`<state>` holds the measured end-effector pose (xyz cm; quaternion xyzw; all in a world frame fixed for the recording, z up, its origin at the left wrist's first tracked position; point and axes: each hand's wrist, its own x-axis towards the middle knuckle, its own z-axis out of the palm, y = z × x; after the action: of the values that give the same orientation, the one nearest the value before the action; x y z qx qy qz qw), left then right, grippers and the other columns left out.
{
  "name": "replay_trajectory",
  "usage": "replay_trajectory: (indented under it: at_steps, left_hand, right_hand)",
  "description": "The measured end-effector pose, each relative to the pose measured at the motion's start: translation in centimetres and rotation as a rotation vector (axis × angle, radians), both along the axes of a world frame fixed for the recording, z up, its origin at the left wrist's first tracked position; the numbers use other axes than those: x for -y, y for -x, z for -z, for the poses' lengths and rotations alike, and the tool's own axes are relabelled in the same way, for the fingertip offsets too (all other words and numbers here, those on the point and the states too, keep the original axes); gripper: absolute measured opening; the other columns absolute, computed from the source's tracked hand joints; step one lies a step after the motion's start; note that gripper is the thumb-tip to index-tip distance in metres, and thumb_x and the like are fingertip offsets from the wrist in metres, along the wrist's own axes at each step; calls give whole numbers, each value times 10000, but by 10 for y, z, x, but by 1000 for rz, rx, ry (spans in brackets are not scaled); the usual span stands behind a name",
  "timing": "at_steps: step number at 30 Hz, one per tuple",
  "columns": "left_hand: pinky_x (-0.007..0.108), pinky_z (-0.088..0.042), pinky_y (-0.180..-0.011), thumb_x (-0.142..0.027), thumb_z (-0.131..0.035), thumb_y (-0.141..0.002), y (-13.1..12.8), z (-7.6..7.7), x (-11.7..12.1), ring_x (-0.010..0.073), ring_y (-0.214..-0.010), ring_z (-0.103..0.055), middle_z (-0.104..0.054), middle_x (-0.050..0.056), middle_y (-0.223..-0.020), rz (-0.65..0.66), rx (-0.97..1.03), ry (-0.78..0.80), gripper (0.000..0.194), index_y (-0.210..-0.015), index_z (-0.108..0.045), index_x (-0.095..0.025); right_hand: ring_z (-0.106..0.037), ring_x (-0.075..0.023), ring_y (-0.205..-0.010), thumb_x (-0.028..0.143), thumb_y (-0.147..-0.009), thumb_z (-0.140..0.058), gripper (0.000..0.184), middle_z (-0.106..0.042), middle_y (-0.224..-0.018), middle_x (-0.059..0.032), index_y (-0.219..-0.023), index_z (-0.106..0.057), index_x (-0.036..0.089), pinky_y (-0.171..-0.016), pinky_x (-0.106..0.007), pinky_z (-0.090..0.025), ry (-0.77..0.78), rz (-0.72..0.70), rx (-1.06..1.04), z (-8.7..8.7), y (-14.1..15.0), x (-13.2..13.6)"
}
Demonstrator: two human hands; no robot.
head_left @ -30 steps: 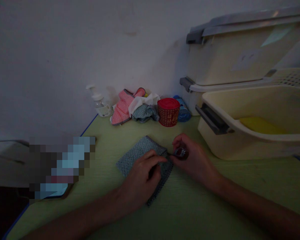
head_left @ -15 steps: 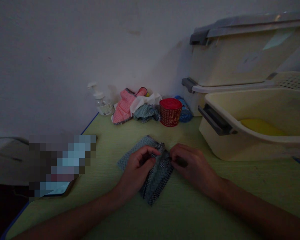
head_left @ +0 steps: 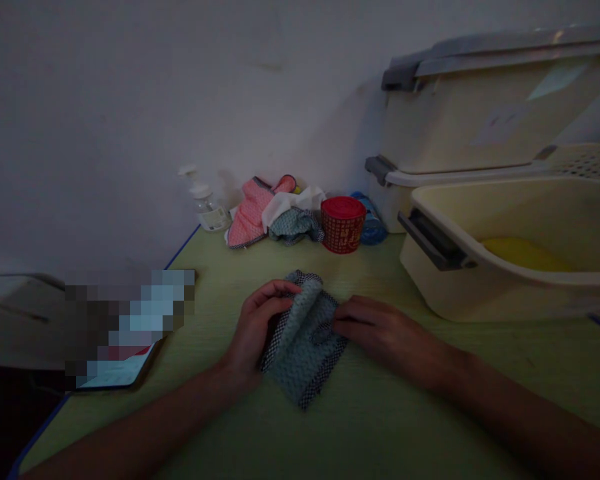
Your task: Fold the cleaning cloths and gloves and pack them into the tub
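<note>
A blue-green cleaning cloth with a black-and-white checked border lies on the green table, partly folded over. My left hand pinches its left edge between thumb and fingers, lifting that side so it curls upward. On the other side, my right hand has its fingers closed on the cloth's right edge. Part of the cloth behind the left fingers is hidden.
Along the wall stand a pump bottle, a pink cloth, another blue-green cloth, a red round container and something blue. Cream storage bins fill the right. A phone lies at left.
My left hand has shifted slightly left, drawing its edge of the cloth apart, so more of the cloth's blue-green face shows between the hands. The right hand stays at the right edge.
</note>
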<state>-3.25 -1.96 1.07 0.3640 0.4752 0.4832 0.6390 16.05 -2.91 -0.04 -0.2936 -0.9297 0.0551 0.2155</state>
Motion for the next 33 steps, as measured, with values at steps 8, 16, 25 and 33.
replay_trajectory:
  at_steps: [8, 16, 25, 33]
  left_hand:
    - [199, -397, -529, -219, -660, -530, -4, 0, 3, 101, -569, -510, -607, -36, -633, 44, -10, -54, 159, -672, -622, -159]
    - [200, -372, -523, -206, -639, -551, -3, 2, 3, 93, -552, -487, -578, -46, -608, 76, -28, -113, 121, -663, -620, -164]
    - [211, -352, -536, -216, -614, -579, -3, 5, 3, 99, -564, -473, -558, -41, -613, 131, -75, -153, 119, -689, -612, -170]
    - [228, -353, -570, -233, -592, -620, -2, 8, 3, 112, -602, -477, -545, -30, -648, 202, -192, -237, 119, -721, -592, -171]
  right_hand:
    - [-547, -171, -948, 166, -931, -387, 309, -598, -1051, -68, -1213, -513, 189, -815, -307, -493, -72, -44, 186, 0, 1, 1]
    - [-494, -200, -1013, 162, -913, -422, 371, -567, -1146, -92, -1283, -447, 152, -845, -345, -485, -152, -117, 289, -3, 3, 2]
    - [-475, -189, -1007, 207, -917, -440, 305, -543, -1159, -61, -1211, -522, 214, -810, -313, -462, -146, -117, 258, -2, 4, 3]
    - [-476, -187, -989, 223, -912, -454, 322, -549, -1124, -51, -1228, -514, 243, -796, -318, -452, -115, -104, 255, 0, 4, 4]
